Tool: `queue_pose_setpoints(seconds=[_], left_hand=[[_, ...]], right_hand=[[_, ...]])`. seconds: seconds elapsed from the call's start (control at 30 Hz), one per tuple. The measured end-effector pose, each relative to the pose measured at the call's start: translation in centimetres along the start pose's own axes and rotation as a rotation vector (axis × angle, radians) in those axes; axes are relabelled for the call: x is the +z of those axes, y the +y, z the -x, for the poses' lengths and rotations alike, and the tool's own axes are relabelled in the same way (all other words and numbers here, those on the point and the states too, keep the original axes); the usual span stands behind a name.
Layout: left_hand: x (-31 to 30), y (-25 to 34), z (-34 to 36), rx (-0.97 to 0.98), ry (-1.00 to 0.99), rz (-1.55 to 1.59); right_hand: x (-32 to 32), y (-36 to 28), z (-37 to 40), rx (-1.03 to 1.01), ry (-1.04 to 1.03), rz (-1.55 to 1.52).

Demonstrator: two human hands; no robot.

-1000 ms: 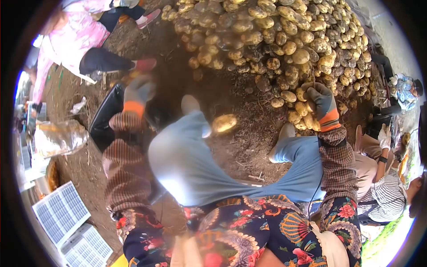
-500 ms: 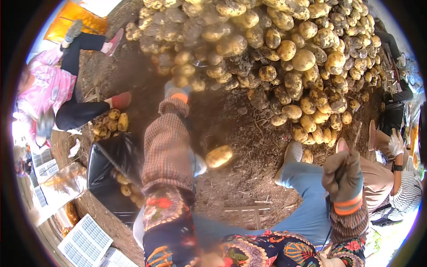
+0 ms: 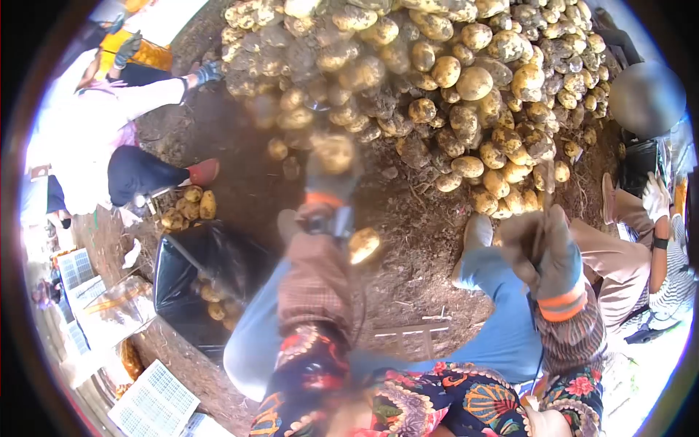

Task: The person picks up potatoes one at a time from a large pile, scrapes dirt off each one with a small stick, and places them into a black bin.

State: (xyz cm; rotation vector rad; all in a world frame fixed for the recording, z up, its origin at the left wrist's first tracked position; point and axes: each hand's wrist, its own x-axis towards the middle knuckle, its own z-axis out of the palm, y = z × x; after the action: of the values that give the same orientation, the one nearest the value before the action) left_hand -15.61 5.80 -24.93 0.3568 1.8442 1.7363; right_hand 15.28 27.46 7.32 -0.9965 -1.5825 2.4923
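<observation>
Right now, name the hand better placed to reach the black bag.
Left. The left hand is out nearer the black bag, apparently gripping a potato; the right hand is raised beyond the right knee, farther off.

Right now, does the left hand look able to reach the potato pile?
Probably yes. The left hand is stretched forward at the near edge of the pile, and nothing stands in its way. The hand is blurred, so whether it touches a potato is unclear.

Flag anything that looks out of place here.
One potato lies alone on bare soil, apart from the pile. A small cluster sits on the ground outside the black bag. Nothing else stands out.
</observation>
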Motion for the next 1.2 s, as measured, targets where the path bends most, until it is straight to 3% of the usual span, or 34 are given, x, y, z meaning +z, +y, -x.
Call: queue_pose_setpoints(seconds=[0.07, 0.17, 0.27, 0.33, 0.4, 0.43, 0.5, 0.67, 0.77, 0.87, 0.9, 1.0, 1.07, 1.13, 1.2], left_hand=[[3.3, -0.4, 1.4, -0.528, 0.047, 0.643], [8.3, 7.8, 6.6, -0.466, 0.042, 1.07], [10.3, 15.8, 11.3, -0.266, -0.039, 1.262], [10.8, 19.7, 14.5, -0.239, -0.181, 1.277], [11.1, 23.3, 16.9, -0.202, -0.284, 1.258], [10.8, 23.9, 17.4, -0.049, -0.335, 1.084], [10.5, 25.8, 19.2, 0.123, -0.237, 0.61], [8.3, 26.9, 22.9, 0.493, -0.074, -0.363], [9.5, 28.5, 26.5, 0.453, -0.018, -0.544], [9.6, 28.1, 27.9, 0.483, -0.014, -0.627], [9.8, 27.8, 28.2, 0.486, -0.018, -0.615], [9.7, 27.7, 27.3, 0.395, 0.0, -0.577], [9.9, 27.3, 26.8, 0.353, 0.022, -0.577], [9.8, 27.1, 26.4, 0.367, 0.02, -0.628], [9.5, 27.1, 26.5, 0.382, 0.007, -0.741]], right_hand=[[1.7, -0.7, 0.1, 0.063, 0.177, 0.018], [1.7, 0.0, -0.2, -0.08, 0.123, 0.26], [1.2, 0.7, -0.5, -0.15, 0.026, 0.395], [0.6, 1.7, -1.4, -0.378, -0.052, 0.545], [1.5, 1.3, -0.5, -0.465, -0.044, 0.581], [1.5, 1.6, -0.5, -0.562, -0.038, 0.594], [1.6, 2.2, -0.3, -0.749, -0.033, 0.618], [2.9, 1.9, 3.0, -1.005, -0.112, 0.879], [4.1, 2.3, 4.1, -1.131, -0.193, 1.103], [2.1, 4.7, -0.5, -0.726, 0.052, 1.285], [1.5, 5.1, -0.8, -0.967, 0.184, 1.125], [3.2, 2.5, 2.5, -1.003, 0.067, 1.033], [4.5, 2.4, 3.8, -1.265, -0.204, 1.161], [5.2, 3.3, 3.3, -1.107, -0.201, 1.256], [3.3, 5.3, -1.6, -1.072, 0.16, 1.233]])
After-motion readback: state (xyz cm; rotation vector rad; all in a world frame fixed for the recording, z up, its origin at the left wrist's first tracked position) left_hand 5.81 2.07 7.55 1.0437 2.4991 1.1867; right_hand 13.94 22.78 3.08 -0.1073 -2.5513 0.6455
